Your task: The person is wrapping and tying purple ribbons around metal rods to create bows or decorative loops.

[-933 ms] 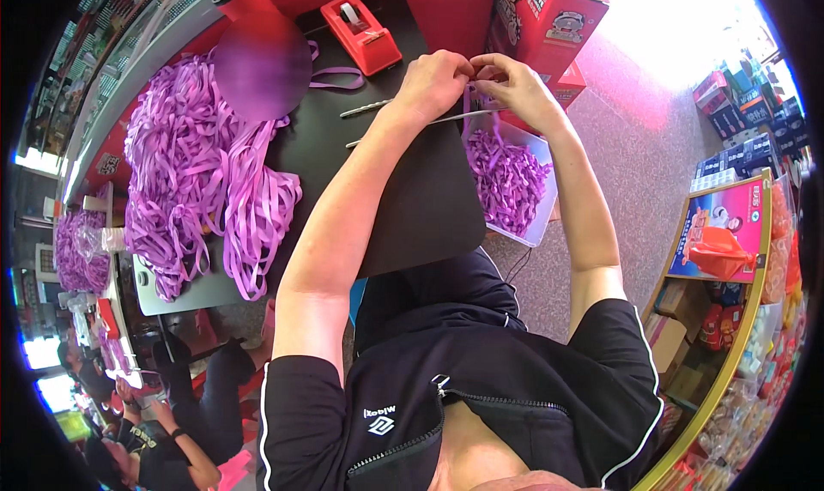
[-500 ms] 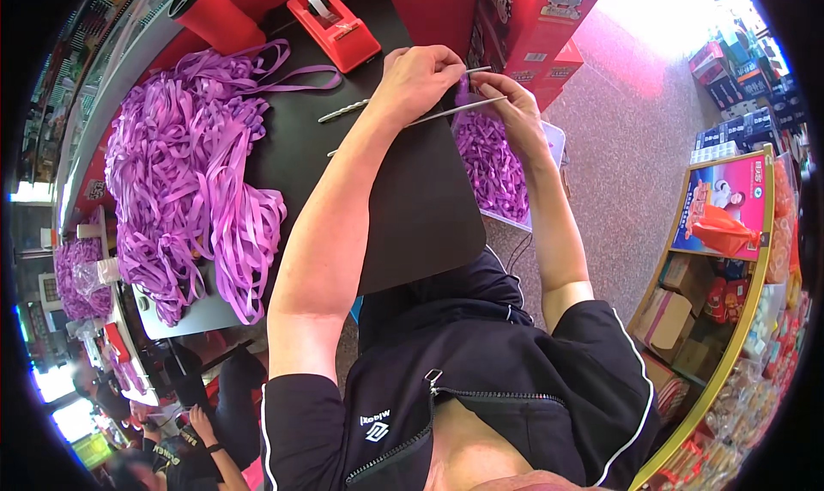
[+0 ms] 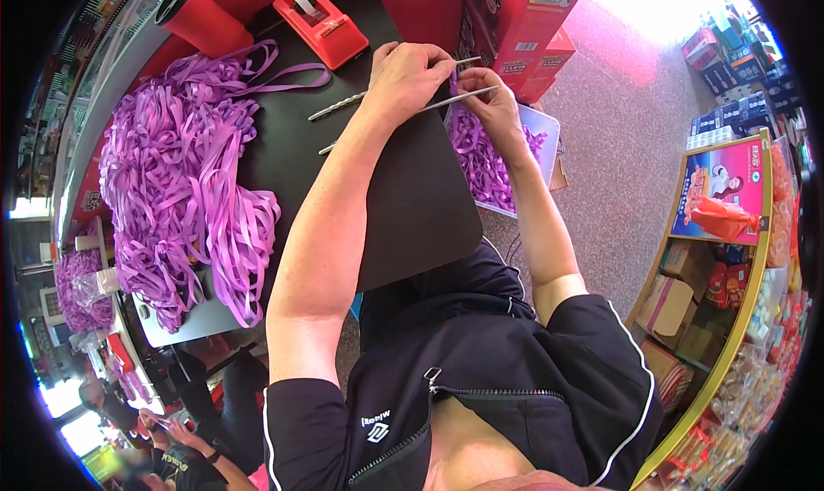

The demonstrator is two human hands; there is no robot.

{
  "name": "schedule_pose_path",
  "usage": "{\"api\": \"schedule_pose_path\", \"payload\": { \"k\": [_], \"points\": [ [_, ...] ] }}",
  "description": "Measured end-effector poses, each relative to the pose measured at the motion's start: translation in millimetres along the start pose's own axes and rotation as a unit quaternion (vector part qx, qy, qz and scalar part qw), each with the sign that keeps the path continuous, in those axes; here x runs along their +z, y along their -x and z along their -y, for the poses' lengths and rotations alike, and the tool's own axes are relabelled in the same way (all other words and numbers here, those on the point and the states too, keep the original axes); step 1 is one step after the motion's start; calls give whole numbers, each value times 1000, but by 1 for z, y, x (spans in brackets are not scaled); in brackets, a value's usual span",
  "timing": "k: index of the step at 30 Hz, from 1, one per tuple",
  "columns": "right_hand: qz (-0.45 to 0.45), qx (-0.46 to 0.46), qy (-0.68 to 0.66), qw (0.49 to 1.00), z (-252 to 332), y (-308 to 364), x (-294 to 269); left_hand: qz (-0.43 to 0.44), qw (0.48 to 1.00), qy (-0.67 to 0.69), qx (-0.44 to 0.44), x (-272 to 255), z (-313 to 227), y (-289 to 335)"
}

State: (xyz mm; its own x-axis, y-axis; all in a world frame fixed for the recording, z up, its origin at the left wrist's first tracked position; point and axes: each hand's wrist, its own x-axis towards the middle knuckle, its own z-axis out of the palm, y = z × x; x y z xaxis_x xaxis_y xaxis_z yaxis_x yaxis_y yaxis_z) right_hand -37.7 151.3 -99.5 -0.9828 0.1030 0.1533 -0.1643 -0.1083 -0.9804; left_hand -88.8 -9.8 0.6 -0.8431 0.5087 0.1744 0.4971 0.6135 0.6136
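Observation:
Two slim metal rods (image 3: 336, 106), one with a twisted end, like chopsticks, lie across the black tabletop and jut past its far right edge. My left hand (image 3: 407, 77) bends over them, its fingers closed around a short bit of purple ribbon (image 3: 453, 82) between the rods. Close beside it, my right hand (image 3: 494, 106) pinches at the same ribbon near the rod tips; its fingertips are partly hidden. Under my right wrist stands a white plastic bin (image 3: 550, 139) with many short purple ribbon pieces (image 3: 482, 166). A large heap of long purple ribbons (image 3: 176, 182) covers the table's left side.
A red tape dispenser (image 3: 323, 26) and a red cylinder (image 3: 204, 21) stand at the back of the black table (image 3: 412, 208). Red cartons (image 3: 524, 27) rise beyond the bin. A gold-edged display shelf (image 3: 687, 319) is on the right. Another person (image 3: 189, 452) sits at lower left.
The whole view has shifted slightly. My hands stay together at the rod tips, with small finger movements at the ribbon. The person at lower left has raised their hands.

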Motion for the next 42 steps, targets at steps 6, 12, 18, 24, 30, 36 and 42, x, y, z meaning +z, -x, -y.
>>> {"api": "schedule_pose_path", "payload": {
  "k": [6,12,18,24,30,36,42],
  "points": [
    [-6,-18,45,999,-11,17,5,2,999,-38,24,3,5,-1],
    [101,-94,193,971,-15,31,-10,4,999,-30,25,2,4,-2],
    [137,26,93,986,-68,76,-33,0,1000,-10,10,2,-3,-1],
    [115,58,88,988,-133,133,-48,-7,999,-12,34,5,7,-3],
    [68,157,-45,984,-147,180,-57,-18,999,-6,40,11,11,-4],
    [28,145,-19,989,-147,187,-64,-1,999,-1,32,8,10,-5],
    [-25,248,-129,960,-151,183,-69,-5,1000,-9,20,12,10,-6]
  ]
}}
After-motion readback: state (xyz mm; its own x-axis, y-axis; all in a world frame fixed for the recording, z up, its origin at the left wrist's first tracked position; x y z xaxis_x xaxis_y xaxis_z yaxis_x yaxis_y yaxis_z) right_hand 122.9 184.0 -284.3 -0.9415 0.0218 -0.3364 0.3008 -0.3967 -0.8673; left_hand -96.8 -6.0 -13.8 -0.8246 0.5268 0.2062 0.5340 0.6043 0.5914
